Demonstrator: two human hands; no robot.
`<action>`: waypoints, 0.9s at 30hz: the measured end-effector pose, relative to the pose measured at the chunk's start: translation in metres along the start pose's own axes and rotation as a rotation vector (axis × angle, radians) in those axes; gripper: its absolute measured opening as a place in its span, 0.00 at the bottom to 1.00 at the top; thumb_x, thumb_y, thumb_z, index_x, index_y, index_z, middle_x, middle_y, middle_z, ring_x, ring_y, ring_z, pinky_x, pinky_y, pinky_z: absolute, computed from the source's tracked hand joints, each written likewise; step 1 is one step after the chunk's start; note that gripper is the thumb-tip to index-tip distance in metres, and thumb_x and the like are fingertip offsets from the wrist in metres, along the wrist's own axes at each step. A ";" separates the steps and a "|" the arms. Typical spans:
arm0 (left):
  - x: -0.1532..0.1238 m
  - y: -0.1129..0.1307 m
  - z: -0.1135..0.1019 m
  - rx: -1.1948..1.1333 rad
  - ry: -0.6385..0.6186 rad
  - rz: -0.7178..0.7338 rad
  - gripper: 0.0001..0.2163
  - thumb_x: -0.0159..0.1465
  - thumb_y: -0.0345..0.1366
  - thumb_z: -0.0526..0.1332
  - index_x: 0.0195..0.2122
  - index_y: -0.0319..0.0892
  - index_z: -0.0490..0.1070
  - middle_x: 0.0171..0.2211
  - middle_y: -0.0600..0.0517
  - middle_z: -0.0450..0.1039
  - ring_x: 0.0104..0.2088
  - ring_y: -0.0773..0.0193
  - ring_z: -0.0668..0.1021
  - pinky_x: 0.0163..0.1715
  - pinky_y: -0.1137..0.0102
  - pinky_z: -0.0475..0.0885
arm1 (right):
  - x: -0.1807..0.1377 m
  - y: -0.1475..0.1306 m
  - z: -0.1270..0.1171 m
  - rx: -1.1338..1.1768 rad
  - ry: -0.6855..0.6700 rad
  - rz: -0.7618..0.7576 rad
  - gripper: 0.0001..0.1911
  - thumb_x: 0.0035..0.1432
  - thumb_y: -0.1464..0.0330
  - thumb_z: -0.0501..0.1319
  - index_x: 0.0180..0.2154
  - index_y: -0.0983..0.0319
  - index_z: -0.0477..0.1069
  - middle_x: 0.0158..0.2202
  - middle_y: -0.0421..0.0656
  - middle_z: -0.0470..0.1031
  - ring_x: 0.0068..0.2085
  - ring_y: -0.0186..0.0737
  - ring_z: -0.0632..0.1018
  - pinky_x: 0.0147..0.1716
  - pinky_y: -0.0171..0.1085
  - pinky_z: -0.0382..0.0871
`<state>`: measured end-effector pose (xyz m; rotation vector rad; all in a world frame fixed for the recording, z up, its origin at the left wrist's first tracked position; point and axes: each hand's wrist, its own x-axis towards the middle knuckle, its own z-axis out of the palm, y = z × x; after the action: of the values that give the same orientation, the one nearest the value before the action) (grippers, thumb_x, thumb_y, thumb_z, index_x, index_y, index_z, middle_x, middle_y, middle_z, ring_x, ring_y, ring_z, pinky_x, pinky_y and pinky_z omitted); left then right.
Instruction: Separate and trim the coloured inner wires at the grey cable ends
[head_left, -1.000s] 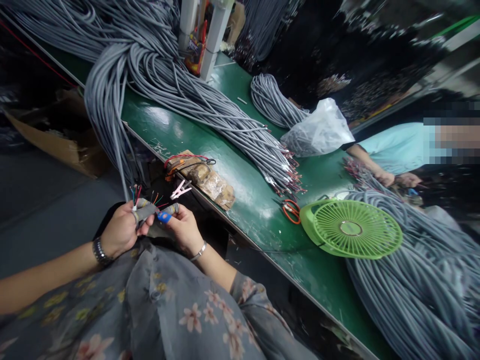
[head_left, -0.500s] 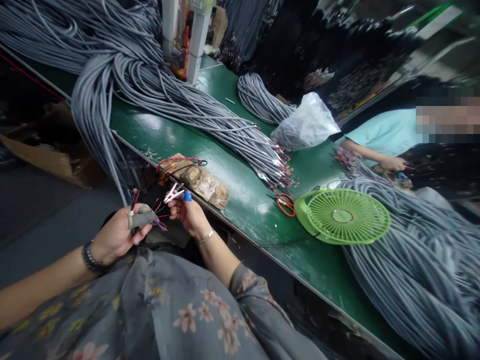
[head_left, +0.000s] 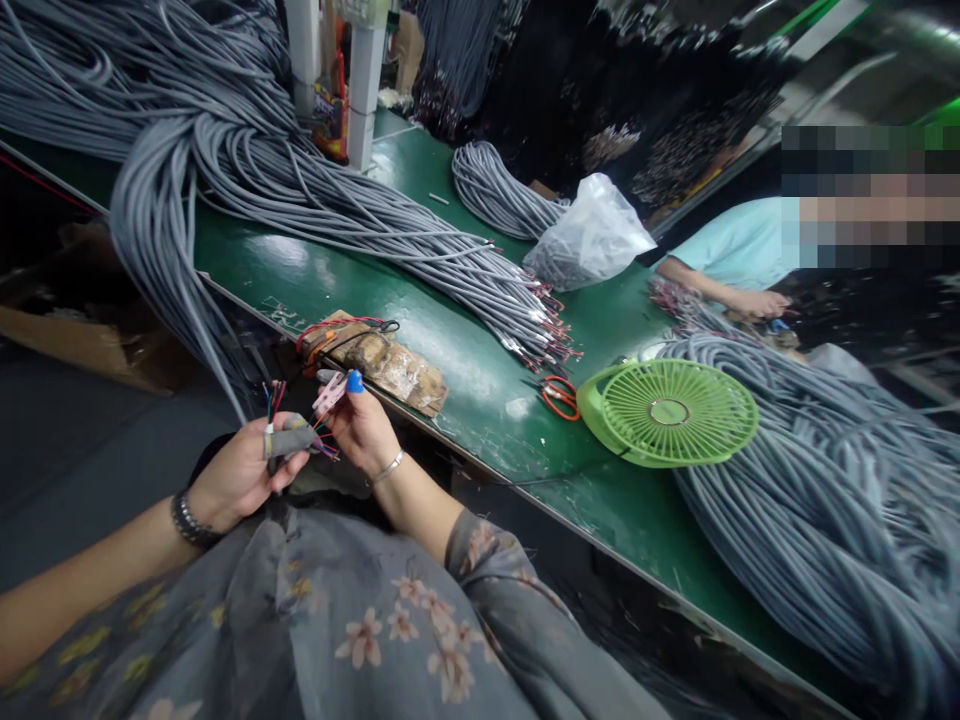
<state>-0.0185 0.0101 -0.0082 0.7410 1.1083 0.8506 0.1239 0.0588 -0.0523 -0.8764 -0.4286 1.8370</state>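
My left hand point(head_left: 238, 472), with grey covers on its fingers, is closed around the ends of grey cables point(head_left: 225, 378). Thin coloured wires point(head_left: 327, 447) stick out past its fingertips, and more stand up behind the knuckles. A small pale pink clip-like tool point(head_left: 328, 398) is pinched in my right hand point(head_left: 369, 437), whose thumb wears a blue cap point(head_left: 355, 381). The tool is right by the wires; whether its jaws touch one is too small to tell. Just beyond my hands, a worn wooden block point(head_left: 401, 370) lies at the bench edge with red, black and orange cords around one end.
A long bundle of grey cables point(head_left: 375, 220) lies across the green bench point(head_left: 480, 430). Orange-handled scissors point(head_left: 561, 398) lie beside a green fan point(head_left: 675, 412). Behind are a plastic bag point(head_left: 592, 232) and a co-worker's hand point(head_left: 761, 303). More cables point(head_left: 825, 500) cover the right side.
My right hand has moved left and closer to the wires in my left hand, and the pink tool has turned. The whole view has shifted slightly.
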 end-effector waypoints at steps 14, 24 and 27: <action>-0.019 -0.002 0.004 -0.026 0.117 -0.018 0.19 0.39 0.46 0.79 0.19 0.43 0.71 0.12 0.57 0.68 0.11 0.74 0.62 0.12 0.77 0.53 | -0.011 -0.002 -0.006 -0.037 -0.066 0.078 0.24 0.67 0.46 0.67 0.34 0.61 0.76 0.30 0.41 0.78 0.29 0.35 0.74 0.33 0.35 0.78; -0.006 -0.004 0.003 -0.059 0.122 0.029 0.17 0.43 0.45 0.77 0.21 0.43 0.70 0.13 0.57 0.68 0.12 0.74 0.62 0.13 0.77 0.54 | -0.010 -0.001 -0.003 -0.033 -0.034 0.028 0.23 0.60 0.48 0.74 0.33 0.60 0.77 0.27 0.39 0.77 0.27 0.32 0.73 0.28 0.32 0.76; -0.002 -0.008 0.001 -0.076 0.109 0.017 0.17 0.44 0.44 0.77 0.21 0.43 0.70 0.13 0.56 0.68 0.12 0.74 0.63 0.12 0.77 0.54 | -0.008 0.000 -0.003 -0.023 -0.009 0.008 0.22 0.60 0.49 0.74 0.34 0.60 0.77 0.28 0.39 0.77 0.29 0.33 0.75 0.30 0.32 0.76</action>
<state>-0.0160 0.0043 -0.0142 0.6482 1.1614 0.9515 0.1274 0.0511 -0.0513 -0.8872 -0.4532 1.8466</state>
